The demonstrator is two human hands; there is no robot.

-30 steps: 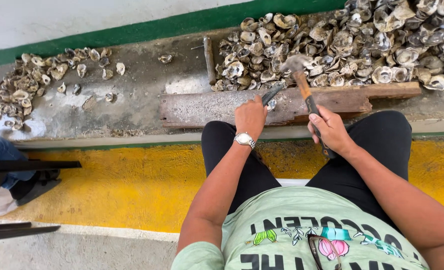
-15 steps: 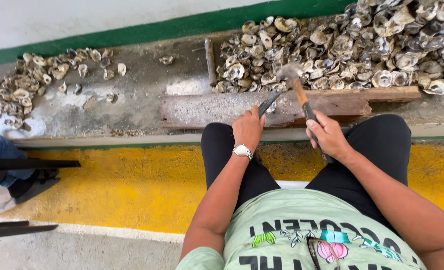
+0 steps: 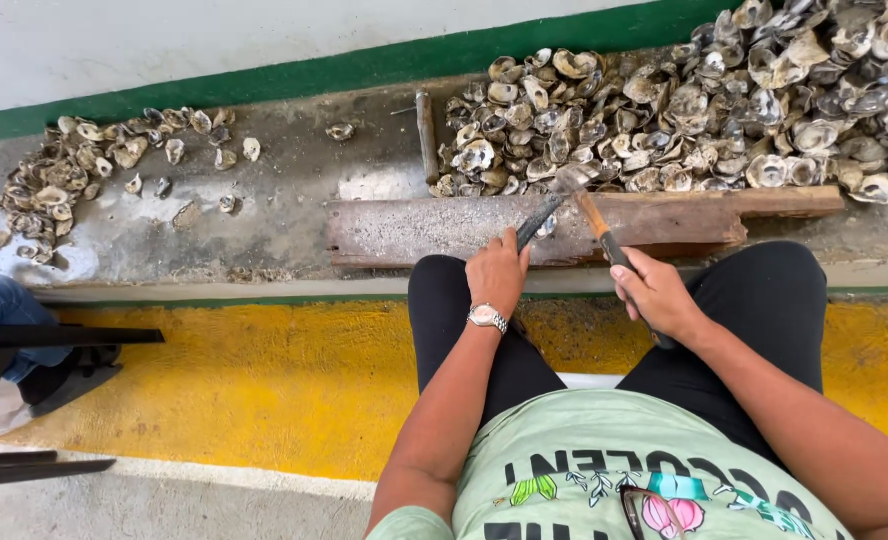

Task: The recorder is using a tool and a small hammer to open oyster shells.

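The hammer [image 3: 592, 215] is gripped tight in the right hand [image 3: 654, 295], its head over the wooden plank [image 3: 414, 228], so it can hit the dark metal rod [image 3: 536, 222] the left hand [image 3: 496, 275] clutches there, near the big shell pile [image 3: 704, 100]

Pale green printed T-shirt [image 3: 604, 450] — black trousers [image 3: 764, 300] — silver wristwatch [image 3: 487, 318] on left wrist

hammer [image 3: 592, 215]: wooden handle, grey metal head, blurred, tilted head-up over plank, gripped at handle | chisel-like dark metal rod [image 3: 538, 220]: slanted, tip near hammer head, held above worn wooden plank [image 3: 414, 228] lying flat on ledge
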